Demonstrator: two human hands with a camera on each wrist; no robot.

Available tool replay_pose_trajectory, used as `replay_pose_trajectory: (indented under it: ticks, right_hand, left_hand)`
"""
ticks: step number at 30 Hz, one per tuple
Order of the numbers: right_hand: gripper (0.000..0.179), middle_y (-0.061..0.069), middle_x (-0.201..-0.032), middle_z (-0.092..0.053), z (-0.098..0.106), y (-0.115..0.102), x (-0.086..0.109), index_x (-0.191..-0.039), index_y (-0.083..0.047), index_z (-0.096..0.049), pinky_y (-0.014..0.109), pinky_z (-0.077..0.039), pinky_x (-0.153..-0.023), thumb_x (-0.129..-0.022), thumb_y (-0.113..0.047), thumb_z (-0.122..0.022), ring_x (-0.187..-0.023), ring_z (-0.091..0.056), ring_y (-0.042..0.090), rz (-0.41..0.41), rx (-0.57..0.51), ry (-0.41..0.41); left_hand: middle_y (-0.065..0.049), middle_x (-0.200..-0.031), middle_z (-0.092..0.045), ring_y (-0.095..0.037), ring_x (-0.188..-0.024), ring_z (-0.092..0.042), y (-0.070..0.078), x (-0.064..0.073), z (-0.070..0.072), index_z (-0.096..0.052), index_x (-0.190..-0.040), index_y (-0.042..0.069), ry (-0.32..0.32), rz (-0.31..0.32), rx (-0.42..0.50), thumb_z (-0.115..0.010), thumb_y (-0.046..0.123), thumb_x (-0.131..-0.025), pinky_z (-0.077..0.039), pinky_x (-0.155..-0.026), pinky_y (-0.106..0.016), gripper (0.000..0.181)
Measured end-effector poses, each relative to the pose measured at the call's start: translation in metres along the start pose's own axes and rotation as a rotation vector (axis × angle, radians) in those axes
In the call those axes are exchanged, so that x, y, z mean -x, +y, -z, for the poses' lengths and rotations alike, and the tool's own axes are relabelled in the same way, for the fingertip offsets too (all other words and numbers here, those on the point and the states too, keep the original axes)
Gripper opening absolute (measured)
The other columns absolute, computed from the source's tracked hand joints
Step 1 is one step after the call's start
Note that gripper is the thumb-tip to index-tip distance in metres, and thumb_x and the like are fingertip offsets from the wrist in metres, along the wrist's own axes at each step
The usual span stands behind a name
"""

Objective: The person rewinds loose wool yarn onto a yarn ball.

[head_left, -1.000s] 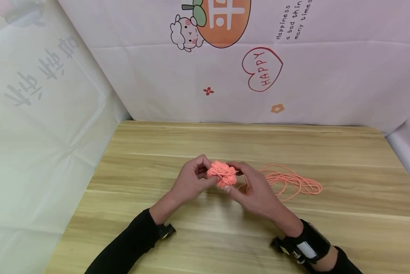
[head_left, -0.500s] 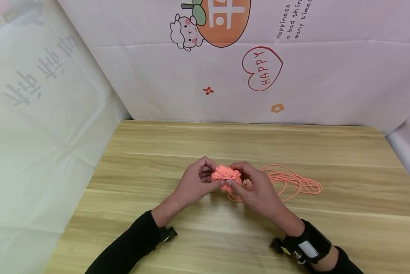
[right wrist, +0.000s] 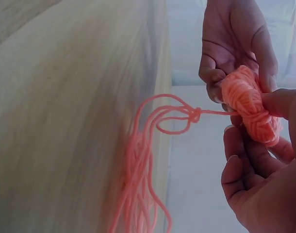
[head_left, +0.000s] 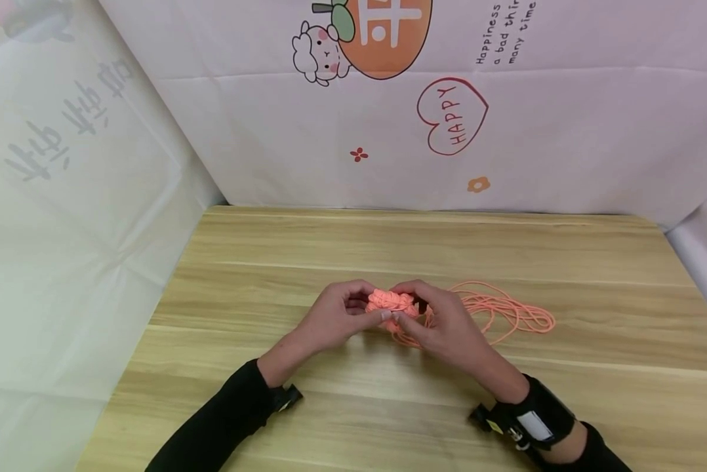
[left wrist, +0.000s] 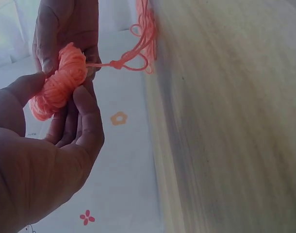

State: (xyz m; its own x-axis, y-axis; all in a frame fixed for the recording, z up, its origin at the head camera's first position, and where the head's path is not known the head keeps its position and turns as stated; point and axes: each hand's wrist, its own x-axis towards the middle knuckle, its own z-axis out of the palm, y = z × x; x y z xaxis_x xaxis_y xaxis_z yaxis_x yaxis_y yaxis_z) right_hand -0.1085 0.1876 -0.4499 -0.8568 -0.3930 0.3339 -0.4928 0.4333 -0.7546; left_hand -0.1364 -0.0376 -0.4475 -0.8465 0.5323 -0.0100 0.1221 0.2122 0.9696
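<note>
A small wound bundle of coral-orange yarn (head_left: 391,301) is held between both hands, above the table. My left hand (head_left: 332,314) pinches its left side, thumb in front and curled fingers behind. On the other side, my right hand (head_left: 444,321) grips it between thumb and fingers. The left wrist view shows the bundle (left wrist: 60,82) drawn in at its middle. From its underside a single strand runs to a knotted, looped part (right wrist: 194,115), seen in the right wrist view. Loose loops of the same yarn (head_left: 507,311) lie on the table to the right.
The wooden table (head_left: 271,242) runs back to a white printed cloth (head_left: 259,144) hanging behind it. Another white cloth (head_left: 94,262) hangs along the left. Each wrist wears a black strap with a small camera.
The yarn bundle has shifted slightly right and turned in the hands. Both thumbs have come close together on its near side. The loose loops on the table look the same.
</note>
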Motion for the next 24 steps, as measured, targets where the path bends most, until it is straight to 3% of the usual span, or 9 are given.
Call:
replay_pose_trajectory:
  ticks: [3, 8, 11, 14, 18, 21, 24]
  right_hand:
    - [0.027, -0.011, -0.103, -0.063, -0.002, -0.001, 0.0, -0.12, -0.02, -0.059, 0.04, -0.05, -0.065, -0.093, -0.022, -0.066, -0.083, -0.056, 0.011, 0.004, -0.017, -0.003]
    - [0.03, -0.007, -0.106, -0.063, -0.004, -0.011, -0.002, -0.122, -0.014, -0.057, 0.04, -0.052, -0.07, -0.094, -0.015, -0.065, -0.09, -0.059, 0.01, -0.035, -0.134, -0.042]
    - [0.039, -0.004, -0.11, -0.062, -0.002, -0.021, -0.002, -0.127, -0.01, -0.054, 0.045, -0.052, -0.067, -0.091, -0.011, -0.068, -0.09, -0.06, 0.014, -0.053, -0.199, -0.076]
    - [0.047, -0.002, -0.116, -0.061, -0.001, -0.026, -0.002, -0.131, -0.009, -0.052, 0.042, -0.052, -0.064, -0.088, -0.009, -0.071, -0.09, -0.058, 0.016, -0.046, -0.205, -0.097]
    - [0.043, 0.001, -0.111, -0.063, -0.003, -0.024, -0.001, -0.128, -0.007, -0.054, 0.034, -0.054, -0.063, -0.088, -0.006, -0.069, -0.088, -0.059, 0.015, -0.03, -0.178, -0.1]
    - [0.034, 0.001, -0.102, -0.065, -0.004, -0.025, -0.001, -0.121, -0.005, -0.058, 0.036, -0.054, -0.067, -0.089, 0.0, -0.066, -0.087, -0.061, 0.015, -0.034, -0.163, -0.08]
    - [0.022, 0.0, -0.092, -0.066, -0.005, -0.025, 0.0, -0.112, -0.005, -0.062, 0.034, -0.054, -0.062, -0.092, 0.003, -0.06, -0.078, -0.062, 0.02, -0.048, -0.177, -0.071]
  left_hand:
    - [-0.001, -0.094, -0.069, -0.017, -0.081, -0.065, 0.0, 0.0, -0.001, -0.069, -0.102, 0.018, 0.013, -0.002, 0.012, -0.075, 0.036, -0.085, -0.056, -0.071, -0.032, 0.025]
    - [-0.001, -0.093, -0.069, -0.017, -0.08, -0.065, -0.002, 0.0, -0.001, -0.069, -0.102, 0.018, 0.031, -0.013, 0.028, -0.072, 0.036, -0.087, -0.056, -0.068, -0.031, 0.023]
    - [-0.001, -0.093, -0.068, -0.017, -0.08, -0.065, -0.002, 0.0, 0.0, -0.068, -0.101, 0.017, 0.059, -0.026, 0.022, -0.072, 0.035, -0.088, -0.055, -0.067, -0.031, 0.022]
    - [-0.001, -0.092, -0.067, -0.017, -0.08, -0.064, 0.0, -0.001, 0.001, -0.068, -0.1, 0.015, 0.094, -0.031, 0.01, -0.072, 0.032, -0.088, -0.054, -0.066, -0.03, 0.021]
    - [-0.002, -0.092, -0.066, -0.017, -0.079, -0.062, 0.002, -0.002, 0.001, -0.068, -0.1, 0.012, 0.132, -0.031, 0.014, -0.073, 0.025, -0.088, -0.053, -0.066, -0.029, 0.019]
    - [-0.004, -0.091, -0.066, -0.019, -0.079, -0.062, 0.006, -0.002, 0.002, -0.067, -0.099, 0.007, 0.153, -0.028, 0.021, -0.072, 0.019, -0.089, -0.052, -0.066, -0.028, 0.016]
    - [-0.004, -0.088, -0.064, -0.022, -0.078, -0.061, 0.015, 0.002, 0.003, -0.065, -0.096, 0.005, 0.174, -0.028, 0.017, -0.071, 0.015, -0.089, -0.051, -0.065, -0.026, 0.013]
